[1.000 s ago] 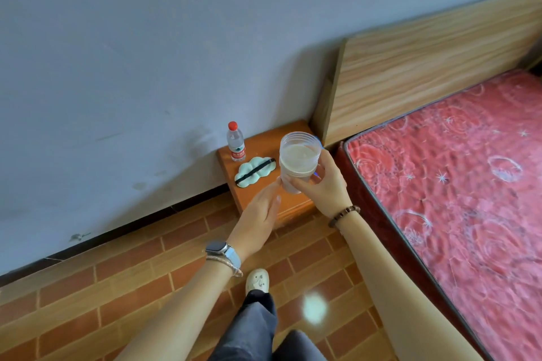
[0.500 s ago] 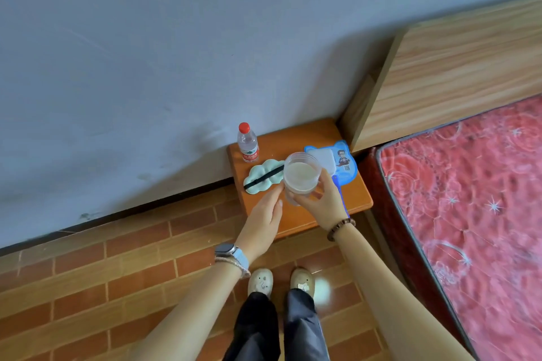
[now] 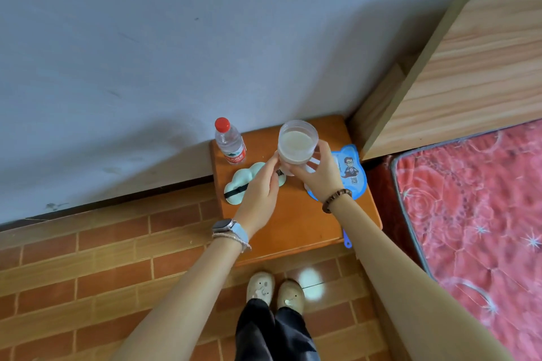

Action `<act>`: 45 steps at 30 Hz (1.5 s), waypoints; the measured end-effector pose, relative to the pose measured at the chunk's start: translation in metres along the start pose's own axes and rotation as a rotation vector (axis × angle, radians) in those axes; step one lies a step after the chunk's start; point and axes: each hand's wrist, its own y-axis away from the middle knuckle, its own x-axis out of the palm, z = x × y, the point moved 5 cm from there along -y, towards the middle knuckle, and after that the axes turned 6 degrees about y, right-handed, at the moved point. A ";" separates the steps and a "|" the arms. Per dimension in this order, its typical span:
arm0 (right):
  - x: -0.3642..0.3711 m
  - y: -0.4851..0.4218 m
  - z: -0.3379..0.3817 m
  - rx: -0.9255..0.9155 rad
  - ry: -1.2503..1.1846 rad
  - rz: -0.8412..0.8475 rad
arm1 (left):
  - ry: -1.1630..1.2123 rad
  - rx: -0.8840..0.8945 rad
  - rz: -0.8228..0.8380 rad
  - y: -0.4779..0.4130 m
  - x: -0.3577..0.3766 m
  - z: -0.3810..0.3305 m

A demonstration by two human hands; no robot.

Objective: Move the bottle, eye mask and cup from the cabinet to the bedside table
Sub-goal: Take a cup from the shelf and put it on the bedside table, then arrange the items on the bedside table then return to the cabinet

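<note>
Cup (image 3: 297, 142): clear, pale liquid inside, upright over the back part of the table (image 3: 293, 231), right of the bottle (image 3: 230, 142); cannot tell whether its base touches.
Change: half a second ago it hung over the table's middle; now nearer the wall (image 3: 205, 38).
Right hand (image 3: 321, 176): fingers (image 3: 322, 151) curled round the cup's lower wall.
Left hand (image 3: 259, 193): fingers nearly straight, tips touching the cup's left side, above the eye mask (image 3: 240, 184).
Room: bare top toward the near edge; blue fan (image 3: 352, 161) at the right edge, beside the bed (image 3: 469, 199).
</note>
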 end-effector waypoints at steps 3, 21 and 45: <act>0.010 -0.025 -0.017 0.030 -0.002 0.029 | 0.004 0.023 -0.012 -0.026 0.004 0.020; 0.079 -0.117 -0.103 0.031 0.123 0.179 | 0.025 0.031 -0.112 -0.122 0.002 0.127; 0.063 -0.096 -0.094 0.122 0.183 0.079 | -0.258 -0.049 -0.153 -0.100 0.005 0.114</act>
